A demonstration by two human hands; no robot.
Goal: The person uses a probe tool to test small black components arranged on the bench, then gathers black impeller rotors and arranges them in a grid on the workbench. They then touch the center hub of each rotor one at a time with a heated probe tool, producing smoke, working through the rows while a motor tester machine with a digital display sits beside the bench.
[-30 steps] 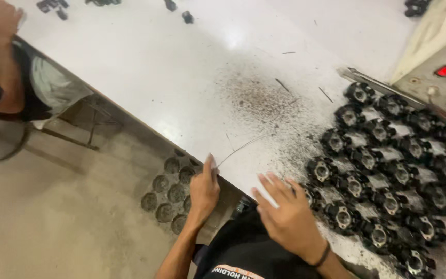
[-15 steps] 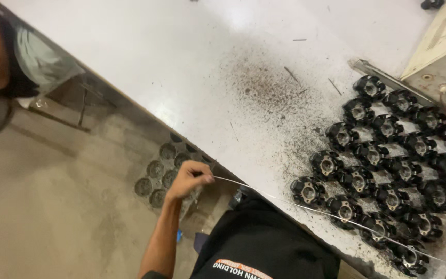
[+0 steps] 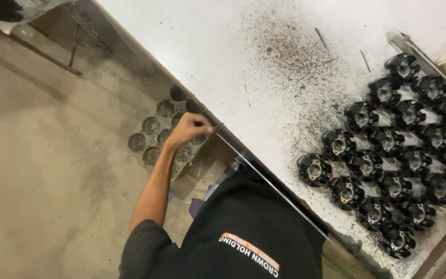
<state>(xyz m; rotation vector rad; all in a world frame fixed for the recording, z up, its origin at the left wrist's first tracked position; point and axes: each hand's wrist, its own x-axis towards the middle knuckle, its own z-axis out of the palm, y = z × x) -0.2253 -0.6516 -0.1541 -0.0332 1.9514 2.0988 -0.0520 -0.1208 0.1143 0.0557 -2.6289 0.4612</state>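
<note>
Head view: left hand [image 3: 189, 129] closed in a pinch on one end of a thin wire [image 3: 264, 178], at the near edge of the white table [image 3: 192, 46]. The wire leaves the fingertips [image 3: 207, 128] and runs straight along the table edge, slanting down to the right, ending near the dark shirt [image 3: 243, 227]. Left forearm is bare, stretched out from the shoulder, wrist slightly bent, knuckles toward the floor [image 3: 47, 170]. Right hand is out of frame; its state cannot be told. On the table, well apart from the hand, black round parts [image 3: 383, 155] sit in rows, with dark filings [image 3: 290, 57] scattered beside them. Under the table edge, a tray of round discs [image 3: 153, 129] is partly hidden by the hand. The wire's far end is hard to make out.
</note>
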